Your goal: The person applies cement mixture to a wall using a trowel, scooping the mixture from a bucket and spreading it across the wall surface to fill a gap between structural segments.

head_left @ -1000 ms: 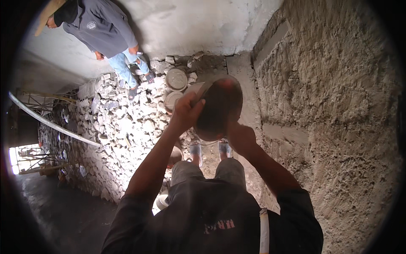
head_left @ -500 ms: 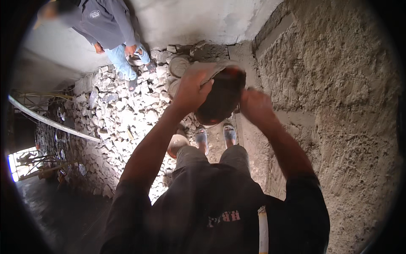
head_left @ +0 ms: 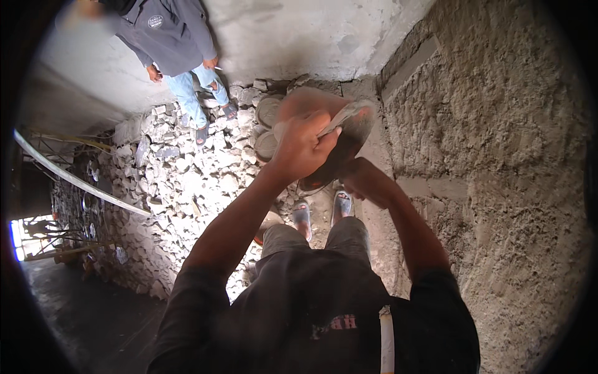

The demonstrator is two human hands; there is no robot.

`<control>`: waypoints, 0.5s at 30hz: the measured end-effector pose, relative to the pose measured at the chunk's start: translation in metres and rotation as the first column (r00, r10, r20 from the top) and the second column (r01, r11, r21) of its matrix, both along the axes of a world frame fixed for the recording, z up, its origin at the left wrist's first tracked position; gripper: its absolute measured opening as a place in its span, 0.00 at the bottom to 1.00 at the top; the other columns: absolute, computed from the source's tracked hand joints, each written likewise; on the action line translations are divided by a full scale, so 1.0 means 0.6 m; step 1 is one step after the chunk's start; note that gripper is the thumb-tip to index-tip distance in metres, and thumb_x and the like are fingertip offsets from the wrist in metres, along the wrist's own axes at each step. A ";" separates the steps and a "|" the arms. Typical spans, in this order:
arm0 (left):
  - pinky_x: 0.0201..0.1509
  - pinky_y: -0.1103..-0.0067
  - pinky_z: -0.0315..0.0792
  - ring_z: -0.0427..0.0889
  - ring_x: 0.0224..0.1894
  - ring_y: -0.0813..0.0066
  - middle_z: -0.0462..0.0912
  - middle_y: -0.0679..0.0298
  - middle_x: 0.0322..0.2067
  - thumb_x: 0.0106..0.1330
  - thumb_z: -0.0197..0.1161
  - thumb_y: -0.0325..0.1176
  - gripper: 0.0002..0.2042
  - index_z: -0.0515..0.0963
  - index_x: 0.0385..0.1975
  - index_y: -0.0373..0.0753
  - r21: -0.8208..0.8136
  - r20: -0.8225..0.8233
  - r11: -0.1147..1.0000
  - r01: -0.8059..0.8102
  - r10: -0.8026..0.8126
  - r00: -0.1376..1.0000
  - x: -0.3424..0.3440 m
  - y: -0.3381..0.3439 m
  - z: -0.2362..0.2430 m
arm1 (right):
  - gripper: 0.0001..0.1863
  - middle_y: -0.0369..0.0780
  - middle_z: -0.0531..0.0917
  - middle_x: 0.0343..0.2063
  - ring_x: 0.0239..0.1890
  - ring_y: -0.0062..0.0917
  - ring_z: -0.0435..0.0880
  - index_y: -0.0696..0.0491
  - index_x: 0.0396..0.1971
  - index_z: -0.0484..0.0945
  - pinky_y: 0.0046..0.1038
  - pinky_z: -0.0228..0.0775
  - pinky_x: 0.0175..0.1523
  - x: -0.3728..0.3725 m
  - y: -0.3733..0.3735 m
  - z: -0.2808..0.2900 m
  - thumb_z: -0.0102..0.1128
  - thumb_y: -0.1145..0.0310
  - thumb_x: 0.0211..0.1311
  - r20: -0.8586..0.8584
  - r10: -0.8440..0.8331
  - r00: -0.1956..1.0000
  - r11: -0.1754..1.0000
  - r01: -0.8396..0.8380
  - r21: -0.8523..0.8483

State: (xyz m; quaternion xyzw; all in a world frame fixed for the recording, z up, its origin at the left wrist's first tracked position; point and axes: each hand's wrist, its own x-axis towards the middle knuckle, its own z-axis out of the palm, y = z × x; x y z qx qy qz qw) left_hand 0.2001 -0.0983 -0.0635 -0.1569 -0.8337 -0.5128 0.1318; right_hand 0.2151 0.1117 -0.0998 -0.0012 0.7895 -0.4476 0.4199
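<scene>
A reddish basin [head_left: 354, 138] with a dark inside and a dusty grey rim is held up tilted in front of me, above my feet. My left hand [head_left: 304, 144] grips its rim, thumb over the edge and fingers behind. My right hand [head_left: 369, 182] is closed at the basin's lower right edge; its fingertips are partly hidden. Motion blurs the basin's upper part. Below, beside my left knee, part of another reddish basin [head_left: 268, 225] shows on the ground.
Broken stone rubble [head_left: 180, 187] covers the floor to the left. Two round grey containers [head_left: 266, 144] stand near the far wall. A person in a grey jacket [head_left: 171, 31] stands on the rubble at far left. A rough wall [head_left: 486, 124] rises at right; a pale curved pole [head_left: 78, 181] lies left.
The basin has tipped so its dark inside shows more narrowly. My right hand has moved down and slightly left. The other person now stands more upright, arms apart.
</scene>
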 end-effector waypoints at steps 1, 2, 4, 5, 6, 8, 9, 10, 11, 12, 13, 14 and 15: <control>0.30 0.66 0.68 0.73 0.25 0.49 0.75 0.52 0.23 0.65 0.66 0.27 0.14 0.67 0.24 0.34 -0.001 -0.006 1.000 0.005 -0.005 1.000 -0.005 0.000 -0.005 | 0.16 0.39 0.79 0.23 0.23 0.21 0.77 0.58 0.36 0.81 0.28 0.68 0.26 0.009 -0.003 0.006 0.55 0.59 0.73 0.103 -0.106 0.989 0.974 0.124 -0.187; 0.30 0.67 0.68 0.74 0.24 0.52 0.76 0.52 0.24 0.66 0.66 0.27 0.12 0.69 0.26 0.33 -0.023 -0.018 0.999 -0.041 0.040 0.999 -0.009 -0.002 -0.011 | 0.16 0.37 0.77 0.21 0.20 0.20 0.75 0.59 0.34 0.79 0.27 0.66 0.24 0.005 0.007 -0.006 0.54 0.60 0.73 0.130 -0.108 0.986 0.942 0.143 -0.303; 0.30 0.68 0.69 0.74 0.24 0.54 0.77 0.53 0.24 0.67 0.66 0.28 0.10 0.72 0.27 0.33 -0.044 -0.033 0.996 -0.080 0.079 0.996 -0.015 -0.011 -0.035 | 0.16 0.36 0.75 0.19 0.17 0.19 0.72 0.59 0.32 0.78 0.26 0.64 0.23 -0.003 0.019 -0.027 0.53 0.61 0.74 0.161 -0.106 0.981 0.895 0.165 -0.415; 0.31 0.70 0.69 0.75 0.25 0.61 0.78 0.56 0.25 0.68 0.66 0.29 0.08 0.76 0.31 0.34 0.043 0.060 0.988 -0.152 0.149 0.987 -0.020 -0.022 -0.060 | 0.16 0.36 0.75 0.18 0.17 0.18 0.72 0.59 0.32 0.78 0.26 0.64 0.22 -0.008 0.015 -0.031 0.53 0.61 0.74 0.157 -0.152 0.976 0.920 0.198 -0.339; 0.32 0.71 0.69 0.75 0.26 0.68 0.79 0.59 0.25 0.70 0.66 0.30 0.06 0.79 0.34 0.34 0.123 0.158 0.964 -0.235 0.214 0.964 -0.022 -0.029 -0.086 | 0.16 0.36 0.75 0.18 0.16 0.18 0.72 0.59 0.31 0.78 0.25 0.64 0.22 -0.014 0.016 -0.036 0.53 0.62 0.75 0.149 -0.192 0.970 0.939 0.225 -0.258; 0.31 0.75 0.67 0.71 0.27 0.77 0.76 0.68 0.24 0.71 0.66 0.32 0.08 0.78 0.32 0.36 0.256 0.252 0.927 -0.273 0.209 0.945 -0.032 -0.028 -0.130 | 0.17 0.36 0.76 0.18 0.16 0.18 0.72 0.59 0.30 0.78 0.25 0.65 0.22 -0.032 0.043 -0.046 0.53 0.63 0.75 0.072 -0.173 0.982 0.949 0.186 -0.255; 0.30 0.78 0.65 0.68 0.28 0.86 0.73 0.76 0.24 0.73 0.66 0.33 0.10 0.77 0.30 0.37 0.374 0.359 0.870 -0.322 0.185 0.915 -0.036 -0.017 -0.150 | 0.17 0.37 0.77 0.18 0.16 0.19 0.73 0.60 0.29 0.78 0.25 0.66 0.22 -0.044 0.060 -0.049 0.53 0.63 0.75 0.012 -0.153 0.988 0.958 0.152 -0.244; 0.30 0.78 0.65 0.68 0.28 0.86 0.73 0.76 0.24 0.73 0.66 0.33 0.10 0.77 0.30 0.37 0.380 0.362 0.869 -0.316 0.175 0.916 -0.044 0.002 -0.168 | 0.17 0.37 0.77 0.18 0.16 0.19 0.73 0.60 0.29 0.78 0.25 0.66 0.22 -0.056 0.076 -0.048 0.53 0.63 0.75 0.013 -0.160 0.987 0.959 0.159 -0.236; 0.34 0.79 0.67 0.70 0.31 0.85 0.77 0.72 0.27 0.73 0.66 0.33 0.07 0.80 0.36 0.36 0.411 0.391 0.830 -0.376 0.212 0.896 -0.053 0.022 -0.184 | 0.18 0.40 0.79 0.20 0.20 0.23 0.77 0.60 0.28 0.79 0.30 0.69 0.27 -0.069 0.093 -0.043 0.55 0.61 0.74 -0.012 -0.188 0.982 0.972 0.184 -0.147; 0.38 0.79 0.69 0.73 0.33 0.84 0.80 0.68 0.29 0.73 0.67 0.34 0.08 0.82 0.42 0.35 0.446 0.415 0.787 -0.427 0.241 0.877 -0.069 0.045 -0.200 | 0.20 0.43 0.81 0.22 0.24 0.28 0.81 0.61 0.28 0.80 0.34 0.73 0.31 -0.089 0.111 -0.039 0.57 0.60 0.73 -0.049 -0.216 0.975 0.975 0.213 -0.055; 0.39 0.80 0.70 0.74 0.35 0.84 0.82 0.68 0.33 0.73 0.66 0.33 0.08 0.82 0.43 0.35 0.466 0.489 0.756 -0.459 0.213 0.846 -0.079 0.060 -0.208 | 0.20 0.43 0.81 0.22 0.24 0.28 0.81 0.61 0.28 0.80 0.34 0.73 0.31 -0.106 0.134 -0.048 0.57 0.60 0.73 -0.067 -0.235 0.970 0.972 0.233 -0.034; 0.41 0.81 0.71 0.76 0.36 0.84 0.83 0.69 0.35 0.74 0.66 0.33 0.09 0.81 0.44 0.34 0.511 0.485 0.721 -0.468 0.207 0.850 -0.090 0.074 -0.215 | 0.19 0.46 0.81 0.23 0.24 0.32 0.81 0.62 0.30 0.81 0.37 0.74 0.34 -0.122 0.154 -0.071 0.57 0.59 0.73 -0.240 -0.162 0.957 0.987 0.159 -0.033; 0.41 0.81 0.73 0.78 0.37 0.83 0.84 0.68 0.36 0.74 0.66 0.33 0.08 0.81 0.44 0.34 0.620 0.517 0.610 -0.494 0.156 0.842 -0.096 0.077 -0.237 | 0.20 0.49 0.82 0.24 0.25 0.35 0.82 0.63 0.33 0.81 0.39 0.74 0.36 -0.136 0.167 -0.087 0.58 0.58 0.72 -0.395 -0.072 0.916 0.997 0.071 -0.018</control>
